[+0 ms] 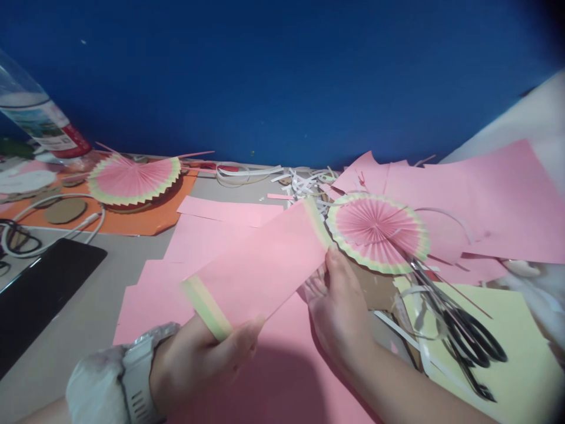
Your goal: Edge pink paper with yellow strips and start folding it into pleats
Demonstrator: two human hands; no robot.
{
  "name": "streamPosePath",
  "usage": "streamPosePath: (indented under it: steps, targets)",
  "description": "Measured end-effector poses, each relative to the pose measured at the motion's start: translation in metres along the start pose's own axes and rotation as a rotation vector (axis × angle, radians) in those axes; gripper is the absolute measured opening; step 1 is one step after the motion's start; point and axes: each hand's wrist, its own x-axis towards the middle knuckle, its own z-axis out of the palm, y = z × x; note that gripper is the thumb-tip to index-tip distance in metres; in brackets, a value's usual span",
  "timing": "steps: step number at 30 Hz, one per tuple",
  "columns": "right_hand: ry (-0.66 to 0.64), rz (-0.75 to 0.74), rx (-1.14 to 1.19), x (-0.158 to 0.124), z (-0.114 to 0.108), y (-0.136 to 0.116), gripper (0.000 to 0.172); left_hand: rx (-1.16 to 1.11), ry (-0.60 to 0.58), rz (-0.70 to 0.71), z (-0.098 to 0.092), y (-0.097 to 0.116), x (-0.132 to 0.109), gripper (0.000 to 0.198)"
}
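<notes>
A pink paper strip (265, 259), banded in yellow and green at both short ends, is held up between my hands. My left hand (216, 353) pinches its near lower corner with the thumb on top. At the right end, my right hand (338, 300) grips the edge between thumb and fingers. Beneath the strip lie several pink paper sheets (150, 294). Just right of my right hand rests a round pleated paper fan (375, 229), pink with a yellow-green rim. Black-handled scissors (463, 330) lie with their blades against it.
A half-round pleated fan (136, 179) sits on orange paper (163, 218) at the left, near a bottle (48, 123), a cardboard disc (66, 210) and a cable. A phone (53, 288) lies left. White paper scraps (304, 182) line the blue wall. Pale yellow paper (498, 306) is under the scissors.
</notes>
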Motion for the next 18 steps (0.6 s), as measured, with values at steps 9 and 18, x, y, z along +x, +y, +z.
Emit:
streamPosePath:
  steps: [9,18]
  targets:
    - [0.086,0.045,0.083,0.0009,0.0004,-0.0018,0.021,0.007,-0.005,-0.014,-0.0006,0.0055,-0.0008,0.046]
    - [0.128,0.068,0.075,0.0008,0.002,-0.0048,0.036,0.008,-0.008,-0.058,-0.0016,0.0049,0.0005,0.047]
